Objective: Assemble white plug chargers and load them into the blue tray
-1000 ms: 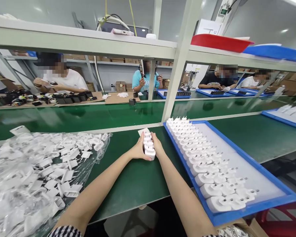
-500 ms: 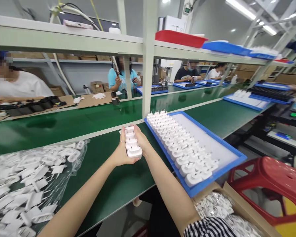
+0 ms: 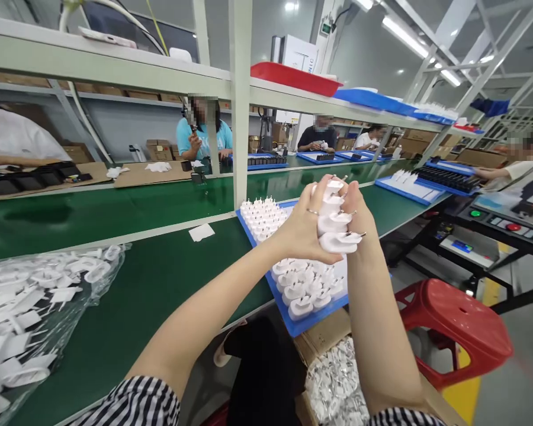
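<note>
Between my two hands, over the blue-rimmed tray (image 3: 288,327), I hold a row of several white plug housings (image 3: 337,223) with metal pins pointing right. My left hand (image 3: 305,222) is closed on the row's left side, thumb beneath the near end. My right hand (image 3: 359,213) presses the row from the right, its fingers upright. Below them, the tray carries rows of white plug housings (image 3: 299,281) standing pins up; my hands and forearms hide part of these. A small white piece of paper (image 3: 201,232) lies on the green bench left of the tray.
Loose white plug parts (image 3: 31,296) lie on clear plastic at the left. An open carton (image 3: 322,337) of bagged parts stands below the tray, beside a red stool (image 3: 459,319). A shelf post (image 3: 241,118) rises behind the tray. Co-workers sit across the bench.
Both hands have carried the row of plug housings up and right, from the bench to above the tray. The row has tilted so its pins point right. My view has turned right.
</note>
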Action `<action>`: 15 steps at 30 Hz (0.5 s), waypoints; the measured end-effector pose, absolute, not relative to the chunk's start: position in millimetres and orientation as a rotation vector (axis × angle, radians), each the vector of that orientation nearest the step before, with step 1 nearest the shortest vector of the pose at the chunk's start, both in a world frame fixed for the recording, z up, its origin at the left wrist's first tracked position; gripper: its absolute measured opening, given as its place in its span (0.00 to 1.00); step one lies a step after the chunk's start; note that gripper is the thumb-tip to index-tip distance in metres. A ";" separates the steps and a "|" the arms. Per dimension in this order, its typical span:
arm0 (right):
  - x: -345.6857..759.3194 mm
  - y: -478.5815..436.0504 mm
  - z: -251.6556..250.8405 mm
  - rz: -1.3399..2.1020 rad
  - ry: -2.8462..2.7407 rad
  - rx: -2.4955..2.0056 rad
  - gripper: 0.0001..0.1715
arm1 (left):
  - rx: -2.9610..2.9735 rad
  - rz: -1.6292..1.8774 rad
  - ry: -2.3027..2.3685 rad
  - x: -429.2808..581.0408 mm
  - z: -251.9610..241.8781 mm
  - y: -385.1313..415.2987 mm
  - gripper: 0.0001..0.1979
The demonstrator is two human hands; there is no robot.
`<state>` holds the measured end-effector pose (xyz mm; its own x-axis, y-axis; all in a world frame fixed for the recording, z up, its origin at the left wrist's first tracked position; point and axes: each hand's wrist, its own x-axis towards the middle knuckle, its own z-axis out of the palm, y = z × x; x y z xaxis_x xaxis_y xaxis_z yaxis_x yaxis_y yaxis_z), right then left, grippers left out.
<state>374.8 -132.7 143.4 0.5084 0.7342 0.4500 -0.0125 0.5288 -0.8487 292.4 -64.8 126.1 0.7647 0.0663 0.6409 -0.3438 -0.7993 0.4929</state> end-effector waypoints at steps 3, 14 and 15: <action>409.6 -117.2 145.0 0.544 -0.921 -0.940 0.24 | 2.461 0.806 -0.087 322.4 132.1 -53.3 0.57; 529.3 10.8 112.6 0.715 -0.911 -1.364 0.38 | 2.787 0.295 0.530 440.1 123.0 57.6 0.56; 535.7 21.8 104.4 0.720 -0.925 -1.381 0.38 | 2.790 0.260 0.561 447.5 116.8 67.5 0.56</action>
<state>535.7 21.8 104.4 0.4814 0.8682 0.1206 0.0958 0.0846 -0.9918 447.5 67.5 116.8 0.9081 0.4014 0.1192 0.3505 -0.8844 0.3083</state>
